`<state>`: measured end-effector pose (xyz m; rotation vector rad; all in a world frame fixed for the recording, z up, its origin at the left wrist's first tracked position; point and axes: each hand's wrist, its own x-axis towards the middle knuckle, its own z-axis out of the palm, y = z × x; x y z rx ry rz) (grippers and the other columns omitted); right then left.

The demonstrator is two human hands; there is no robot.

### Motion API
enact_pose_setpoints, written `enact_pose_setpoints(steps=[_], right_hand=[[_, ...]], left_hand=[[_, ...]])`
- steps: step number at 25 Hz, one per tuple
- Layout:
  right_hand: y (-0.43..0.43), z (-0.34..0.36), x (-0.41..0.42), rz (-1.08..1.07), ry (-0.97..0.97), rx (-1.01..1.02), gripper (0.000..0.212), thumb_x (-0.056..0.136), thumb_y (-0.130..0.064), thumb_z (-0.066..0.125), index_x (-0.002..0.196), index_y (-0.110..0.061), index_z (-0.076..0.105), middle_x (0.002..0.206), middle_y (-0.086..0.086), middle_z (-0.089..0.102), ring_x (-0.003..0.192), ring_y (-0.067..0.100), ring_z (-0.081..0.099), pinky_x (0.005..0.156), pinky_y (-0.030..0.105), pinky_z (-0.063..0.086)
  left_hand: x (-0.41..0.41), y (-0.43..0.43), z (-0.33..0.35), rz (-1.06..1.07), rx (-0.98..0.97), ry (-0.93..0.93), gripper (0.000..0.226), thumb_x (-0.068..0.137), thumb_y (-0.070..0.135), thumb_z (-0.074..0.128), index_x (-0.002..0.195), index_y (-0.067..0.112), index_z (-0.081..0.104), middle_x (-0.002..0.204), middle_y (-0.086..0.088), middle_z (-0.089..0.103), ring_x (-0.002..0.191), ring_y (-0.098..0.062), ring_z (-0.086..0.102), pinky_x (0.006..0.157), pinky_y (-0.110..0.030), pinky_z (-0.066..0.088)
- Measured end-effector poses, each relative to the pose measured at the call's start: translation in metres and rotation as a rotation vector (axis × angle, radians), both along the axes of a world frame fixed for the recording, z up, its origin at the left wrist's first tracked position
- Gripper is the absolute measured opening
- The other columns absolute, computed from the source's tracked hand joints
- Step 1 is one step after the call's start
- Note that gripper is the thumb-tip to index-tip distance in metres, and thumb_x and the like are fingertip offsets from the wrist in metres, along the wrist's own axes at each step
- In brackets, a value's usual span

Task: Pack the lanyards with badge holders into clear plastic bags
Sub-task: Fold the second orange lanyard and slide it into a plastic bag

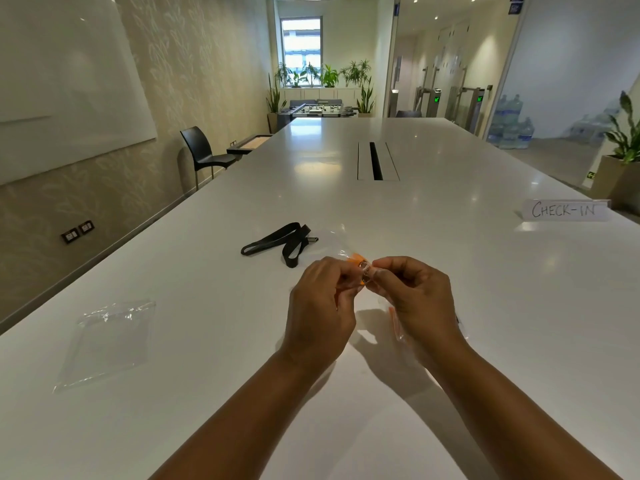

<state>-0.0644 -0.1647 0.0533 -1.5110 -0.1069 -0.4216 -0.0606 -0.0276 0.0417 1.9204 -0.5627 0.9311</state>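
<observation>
Both hands (pixel 367 292) pinch clear bag (pixel 363 271); black lanyard (pixel 277 241) beyond on table (pixel 450 271).

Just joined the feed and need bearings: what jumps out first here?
Both hands, left and right, pinch a clear bag with something orange inside, mid-table. A black lanyard lies just beyond them, an empty bag to the left, a CHECK-IN sign far right.

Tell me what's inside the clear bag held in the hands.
Something orange shows through the clear bag between the left hand and right hand. Fingers cover the rest.
</observation>
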Motion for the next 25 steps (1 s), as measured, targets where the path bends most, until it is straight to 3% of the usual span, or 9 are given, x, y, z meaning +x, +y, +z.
enact_pose_setpoints(steps=[2, 4, 9, 12, 16, 18, 20, 22, 25], right_hand=[[-0.001, 0.002, 0.0, 0.032, 0.015, 0.007, 0.004, 0.08, -0.019, 0.074, 0.083, -0.019, 0.076, 0.081, 0.002, 0.076, 0.08, 0.019, 0.073, 0.076, 0.028, 0.059], [-0.002, 0.003, 0.001, 0.049, 0.01, -0.02, 0.006, 0.083, -0.017, 0.071, 0.084, -0.021, 0.076, 0.08, -0.001, 0.076, 0.079, 0.016, 0.073, 0.072, 0.022, 0.058], [-0.004, 0.001, 0.002, 0.098, 0.034, -0.079, 0.015, 0.092, -0.014, 0.063, 0.103, -0.015, 0.072, 0.095, 0.005, 0.073, 0.087, 0.019, 0.072, 0.077, 0.028, 0.059], [-0.009, -0.003, 0.004, 0.152, 0.077, -0.085, 0.018, 0.095, -0.013, 0.059, 0.104, -0.013, 0.074, 0.097, 0.007, 0.075, 0.089, 0.021, 0.073, 0.079, 0.029, 0.059], [-0.009, -0.011, 0.007, 0.186, 0.111, -0.121, 0.021, 0.088, -0.012, 0.068, 0.107, -0.02, 0.073, 0.097, 0.001, 0.075, 0.088, 0.02, 0.074, 0.083, 0.034, 0.059], [-0.005, -0.013, 0.007, 0.173, 0.096, -0.158, 0.032, 0.08, -0.024, 0.076, 0.111, -0.029, 0.068, 0.099, -0.003, 0.072, 0.086, 0.015, 0.073, 0.08, 0.034, 0.06], [-0.001, -0.014, 0.005, 0.164, 0.083, -0.199, 0.043, 0.075, -0.036, 0.079, 0.114, -0.039, 0.061, 0.099, -0.008, 0.069, 0.087, 0.01, 0.072, 0.074, 0.03, 0.06], [0.005, -0.016, 0.001, 0.194, 0.059, -0.217, 0.05, 0.074, -0.038, 0.08, 0.115, -0.046, 0.054, 0.098, -0.014, 0.066, 0.089, 0.004, 0.069, 0.068, 0.023, 0.06], [0.023, -0.021, -0.008, 0.182, 0.034, -0.404, 0.056, 0.07, -0.057, 0.074, 0.114, -0.056, 0.039, 0.103, -0.026, 0.059, 0.097, -0.006, 0.061, 0.065, 0.016, 0.057]], left_hand=[[0.0, 0.001, 0.0, -0.034, -0.031, 0.087, 0.03, 0.081, -0.003, 0.07, 0.109, 0.008, 0.065, 0.097, 0.003, 0.068, 0.087, -0.007, 0.064, 0.079, -0.016, 0.054], [0.002, 0.005, 0.001, -0.017, 0.014, 0.065, 0.035, 0.083, 0.0, 0.069, 0.117, 0.006, 0.064, 0.099, 0.002, 0.067, 0.089, -0.006, 0.061, 0.081, -0.006, 0.049], [0.011, 0.016, 0.002, -0.031, 0.176, -0.001, 0.035, 0.081, -0.001, 0.072, 0.115, 0.005, 0.069, 0.094, -0.008, 0.068, 0.085, -0.005, 0.059, 0.075, -0.001, 0.047], [0.012, 0.017, -0.001, -0.103, 0.143, 0.099, 0.036, 0.081, 0.0, 0.073, 0.115, 0.011, 0.07, 0.089, 0.005, 0.062, 0.079, 0.003, 0.059, 0.07, -0.002, 0.047], [0.013, 0.015, -0.001, -0.166, -0.078, 0.365, 0.034, 0.078, 0.018, 0.079, 0.105, 0.037, 0.069, 0.085, 0.013, 0.064, 0.084, 0.0, 0.062, 0.064, -0.007, 0.049], [0.014, 0.017, 0.002, -0.173, -0.21, 0.491, 0.032, 0.074, 0.027, 0.082, 0.097, 0.044, 0.068, 0.084, 0.015, 0.068, 0.085, 0.003, 0.063, 0.064, -0.008, 0.052], [0.017, 0.019, 0.004, -0.157, -0.347, 0.568, 0.034, 0.074, 0.021, 0.082, 0.1, 0.038, 0.071, 0.087, 0.016, 0.07, 0.09, -0.003, 0.066, 0.073, -0.021, 0.059], [0.018, 0.022, 0.006, -0.161, -0.51, 0.615, 0.035, 0.076, 0.012, 0.08, 0.105, 0.031, 0.072, 0.1, 0.004, 0.073, 0.098, -0.016, 0.068, 0.08, -0.036, 0.061], [0.017, 0.022, 0.007, -0.197, -0.792, 0.751, 0.034, 0.078, 0.009, 0.076, 0.106, 0.028, 0.071, 0.112, -0.005, 0.071, 0.103, -0.027, 0.068, 0.08, -0.043, 0.06]])
